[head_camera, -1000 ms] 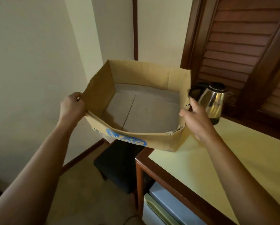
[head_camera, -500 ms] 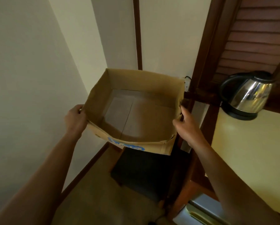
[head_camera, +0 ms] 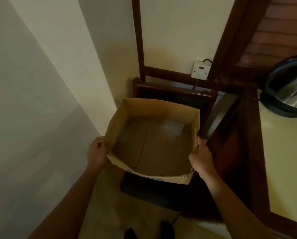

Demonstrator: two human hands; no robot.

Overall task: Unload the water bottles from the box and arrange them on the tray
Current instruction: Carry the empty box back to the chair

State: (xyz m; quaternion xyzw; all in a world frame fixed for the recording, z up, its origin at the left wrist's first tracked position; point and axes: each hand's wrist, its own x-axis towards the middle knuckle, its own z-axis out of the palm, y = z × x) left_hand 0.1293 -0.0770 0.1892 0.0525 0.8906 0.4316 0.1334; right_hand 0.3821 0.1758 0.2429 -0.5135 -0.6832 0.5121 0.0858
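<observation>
An open brown cardboard box [head_camera: 152, 145] with a blue logo on its near side hangs in the air above a dark chair seat. Its inside is bare, with no bottles in it. My left hand [head_camera: 95, 152] grips the box's left wall. My right hand [head_camera: 200, 157] grips its right wall near the front corner. No water bottles and no tray are in view.
A dark wooden chair [head_camera: 177, 97] stands against the wall below the box. A table with a pale yellow top [head_camera: 285, 161] and dark wood rim lies to the right, with a steel electric kettle [head_camera: 289, 94] on it. A wall socket [head_camera: 200, 69] sits behind the chair.
Both hands have carried the box left and down, off the table's corner and over the chair. The view has tilted down toward the floor.
</observation>
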